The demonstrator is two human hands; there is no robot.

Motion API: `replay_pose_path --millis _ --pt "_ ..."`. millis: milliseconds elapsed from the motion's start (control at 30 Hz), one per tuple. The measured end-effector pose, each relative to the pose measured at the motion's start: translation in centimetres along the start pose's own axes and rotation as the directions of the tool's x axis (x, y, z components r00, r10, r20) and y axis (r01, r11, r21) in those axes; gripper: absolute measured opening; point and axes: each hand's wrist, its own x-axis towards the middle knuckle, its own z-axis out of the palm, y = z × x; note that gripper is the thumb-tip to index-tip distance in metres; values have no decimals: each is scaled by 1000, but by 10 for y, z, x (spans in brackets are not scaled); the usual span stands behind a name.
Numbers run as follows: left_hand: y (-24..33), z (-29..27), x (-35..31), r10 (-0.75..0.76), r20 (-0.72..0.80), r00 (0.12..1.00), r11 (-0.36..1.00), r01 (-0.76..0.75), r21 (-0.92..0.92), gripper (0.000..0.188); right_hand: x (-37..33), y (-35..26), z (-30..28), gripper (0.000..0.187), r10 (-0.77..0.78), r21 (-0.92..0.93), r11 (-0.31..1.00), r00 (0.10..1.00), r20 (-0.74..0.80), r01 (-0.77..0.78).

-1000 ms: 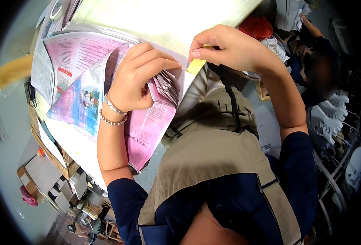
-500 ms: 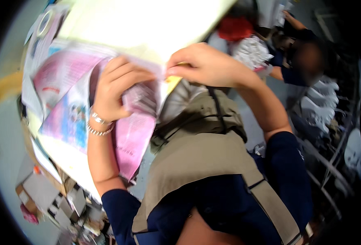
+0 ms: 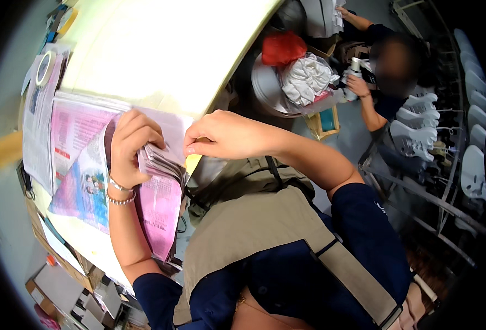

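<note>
Left hand [image 3: 130, 148] clamps the fanned pink leaflet stack [image 3: 157, 192] at the table [image 3: 160, 49] edge; right hand [image 3: 226, 135] pinches one sheet corner. Looks mid-count: most sheets remain unturned.

A broad pale cream table top [image 3: 160, 49] with a curved edge fills the upper middle, and a grey floor [image 3: 1, 220] shows along its left side and again beyond its far edge at the right. Past that far edge stands a round grey metal tub [image 3: 268, 88] heaped with a red cloth bundle [image 3: 282, 47] and a crumpled white cloth bundle [image 3: 308, 78], just beside a small wooden frame [image 3: 324, 122] on the floor. Along the right rim runs a dark metal rack [image 3: 452, 148] hung with a row of pale white moulded shapes [image 3: 416, 137], while grey boxes [image 3: 61, 286] crowd the lower left corner.
</note>
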Motion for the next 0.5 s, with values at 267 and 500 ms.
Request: replay_pose_path --millis 267,500 --pt "-26 0 -10 -77 -103 992 924 32 -380 41 -3 -10 33 18 154 146 975 983 103 -168" --pt "-51 4 -21 -67 -238 969 769 -102 -631 53 -11 -30 93 21 149 250 946 962 230 -206"
